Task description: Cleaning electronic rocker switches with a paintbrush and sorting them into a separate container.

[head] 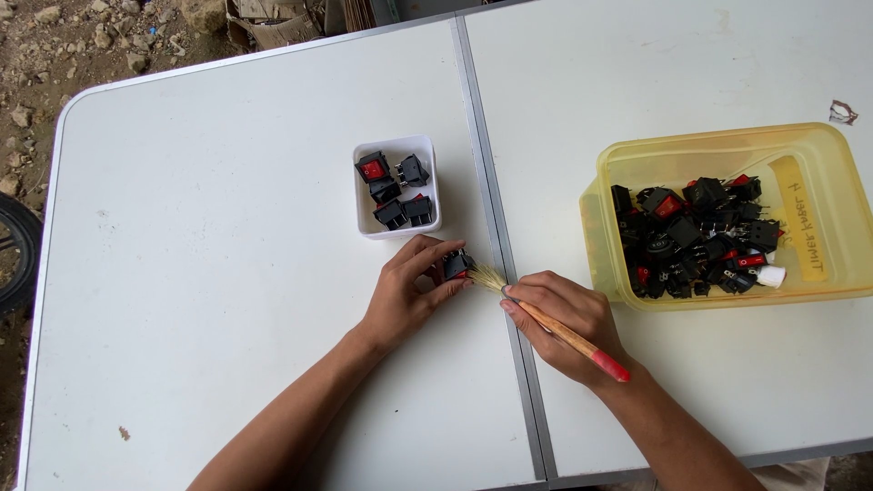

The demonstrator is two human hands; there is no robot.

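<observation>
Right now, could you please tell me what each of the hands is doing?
Left hand: closed on a small black switch.
Right hand: closed on a paintbrush, bristles touching the switch.

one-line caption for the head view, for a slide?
Left hand holds a black switch; right hand brushes it with a paintbrush.

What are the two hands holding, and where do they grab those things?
The left hand pinches a small black plastic rocker switch by its sides. The right hand grips a wooden-handled brush around the middle of its handle.
</observation>
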